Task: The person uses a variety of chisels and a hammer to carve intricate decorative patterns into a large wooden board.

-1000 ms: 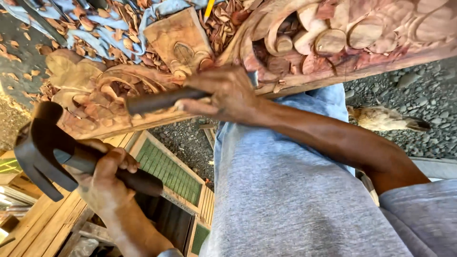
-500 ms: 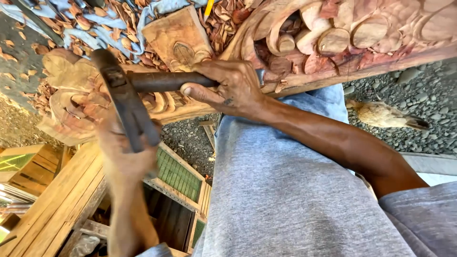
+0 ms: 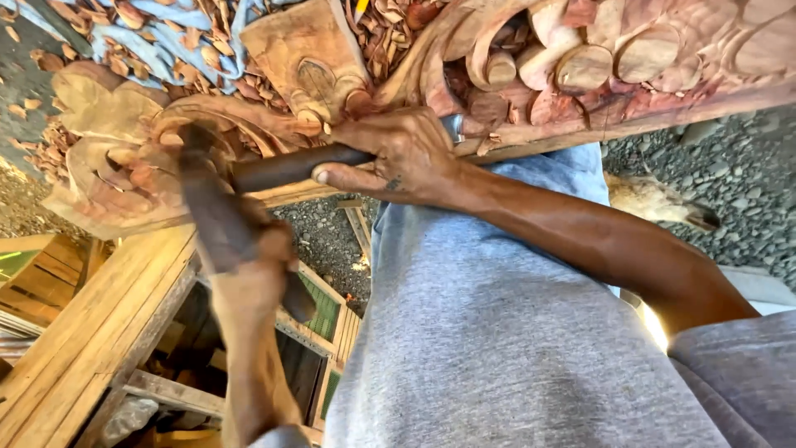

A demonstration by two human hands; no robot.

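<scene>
Wood carving (image 3: 514, 75), reddish, w/ scrolls & rounded shapes already cut deep; chips (image 3: 166, 50) lie above it, so work looks well along, detail left near the left end. Right hand (image 3: 406, 153) wraps fingers tight round a dark chisel (image 3: 290, 166) at the carving's lower edge, long axis horizontal, butt pointing left. Left hand (image 3: 257, 274) grips a mallet (image 3: 211, 207), blurred, at the butt.

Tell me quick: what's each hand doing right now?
Left hand: closed, holding the mallet, blurred.
Right hand: closed, holding the chisel against the carving.
</scene>
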